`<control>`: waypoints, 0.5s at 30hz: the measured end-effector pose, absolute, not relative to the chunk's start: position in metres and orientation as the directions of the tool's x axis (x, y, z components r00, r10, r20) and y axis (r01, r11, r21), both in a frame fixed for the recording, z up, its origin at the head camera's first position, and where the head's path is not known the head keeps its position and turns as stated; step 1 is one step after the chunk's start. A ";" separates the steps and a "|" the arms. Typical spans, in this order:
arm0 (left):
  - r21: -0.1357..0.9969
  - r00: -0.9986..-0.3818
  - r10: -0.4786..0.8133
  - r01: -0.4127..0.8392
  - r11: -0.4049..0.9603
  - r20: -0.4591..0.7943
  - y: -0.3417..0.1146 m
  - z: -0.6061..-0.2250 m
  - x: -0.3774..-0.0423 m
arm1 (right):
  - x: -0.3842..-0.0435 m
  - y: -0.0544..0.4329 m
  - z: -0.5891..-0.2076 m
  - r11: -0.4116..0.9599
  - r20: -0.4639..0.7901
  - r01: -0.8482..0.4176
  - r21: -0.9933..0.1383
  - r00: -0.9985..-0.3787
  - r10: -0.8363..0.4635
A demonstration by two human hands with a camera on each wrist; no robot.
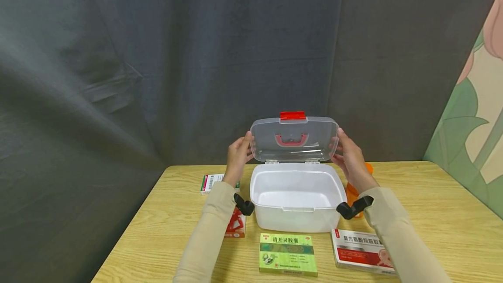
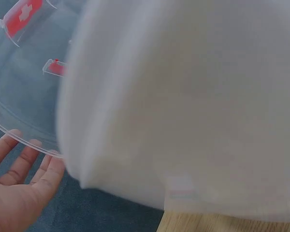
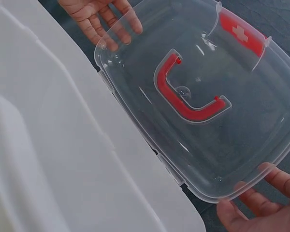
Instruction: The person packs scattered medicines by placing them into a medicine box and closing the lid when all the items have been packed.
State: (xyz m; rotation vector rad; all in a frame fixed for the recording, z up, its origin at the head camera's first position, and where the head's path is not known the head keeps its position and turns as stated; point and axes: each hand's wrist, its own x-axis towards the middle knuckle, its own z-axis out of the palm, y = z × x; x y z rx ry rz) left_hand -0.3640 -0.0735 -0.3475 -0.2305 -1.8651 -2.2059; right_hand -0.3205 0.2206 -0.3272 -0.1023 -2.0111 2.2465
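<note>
A white plastic medicine box stands with its clear lid raised and tilted back on the rear hinges. The lid has a red latch and a red handle. At the lid's left edge my left hand holds it, fingertips showing through the plastic behind. My right hand grips the opposite edge, its fingertips on the rim in the right wrist view. The box's inside is bare white in the head view. In the left wrist view, the white box wall blocks most of the scene.
A green medicine carton lies in front of the box, a red-and-white carton at front right. On the left are a red carton and a white carton, partly behind my arm. An orange bottle stands behind my right wrist.
</note>
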 end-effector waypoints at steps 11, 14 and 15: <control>0.950 -0.959 -0.118 0.273 -0.149 0.257 -0.072 -0.351 -0.366 | -0.324 0.221 -0.333 -0.116 0.015 -0.032 -0.993 -0.989 0.148; 0.953 -0.962 -0.117 0.262 -0.149 0.246 -0.072 -0.351 -0.365 | -0.323 0.221 -0.334 -0.107 0.024 -0.039 -0.993 -0.989 0.145; 0.954 -0.963 -0.115 0.258 -0.151 0.242 -0.072 -0.352 -0.365 | -0.323 0.221 -0.334 -0.109 0.024 -0.040 -0.993 -0.989 0.144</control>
